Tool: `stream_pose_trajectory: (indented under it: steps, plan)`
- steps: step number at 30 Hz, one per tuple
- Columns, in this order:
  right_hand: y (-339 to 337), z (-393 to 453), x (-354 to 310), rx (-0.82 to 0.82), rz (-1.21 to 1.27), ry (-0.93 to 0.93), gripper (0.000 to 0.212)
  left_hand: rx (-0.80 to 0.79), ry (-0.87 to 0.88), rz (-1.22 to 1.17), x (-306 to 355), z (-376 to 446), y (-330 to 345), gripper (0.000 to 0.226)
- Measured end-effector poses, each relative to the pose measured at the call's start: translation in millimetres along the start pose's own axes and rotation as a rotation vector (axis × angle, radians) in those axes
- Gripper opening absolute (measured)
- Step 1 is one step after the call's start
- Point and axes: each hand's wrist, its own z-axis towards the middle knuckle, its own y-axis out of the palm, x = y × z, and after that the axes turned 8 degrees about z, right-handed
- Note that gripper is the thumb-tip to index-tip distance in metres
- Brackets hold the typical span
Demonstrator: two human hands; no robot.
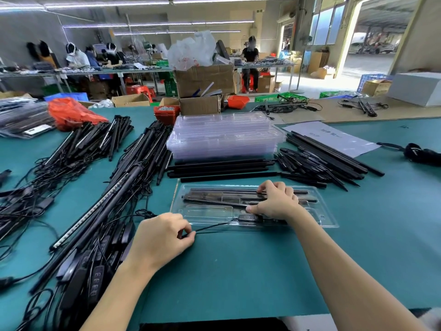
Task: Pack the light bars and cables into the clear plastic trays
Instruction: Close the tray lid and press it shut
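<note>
Where workers sit behind, green table (238, 271) lies cluttered.

We are seeing through one wide-angle camera worn on the head, so there is no second view to share anything with. It is looking forward and down across a green table (238, 271), close enough that both forearms are entering from the bottom edge of the frame. The left hand (160, 237) and right hand (276, 201) are sitting just below the centre, beside a clear tray (327, 218). The lens is bending straight lines toward the edges. In the upper part of the frame we are looking far across a workshop to an open doorway (372, 44) at the upper right.
</note>
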Motion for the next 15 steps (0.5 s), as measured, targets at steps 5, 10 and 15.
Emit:
stream_pose_trajectory:
  steps: [5, 10, 15]
  plan:
    - [-0.3, 0.2, 1.6, 0.005, 0.005, -0.006, 0.061, 0.057, -0.104, 0.036, 5.8, 3.2, 6.3, 0.034]
    - [-0.1, 2.0, 2.7, 0.002, -0.001, -0.014, 0.061, 0.148, -0.093, 0.052, 7.8, 3.3, 9.9, 0.034]
    - [4.2, 2.4, 5.8, 0.017, -0.001, -0.044, 0.057, 0.178, 0.068, 0.002, 8.8, 3.6, 14.6, 0.027]
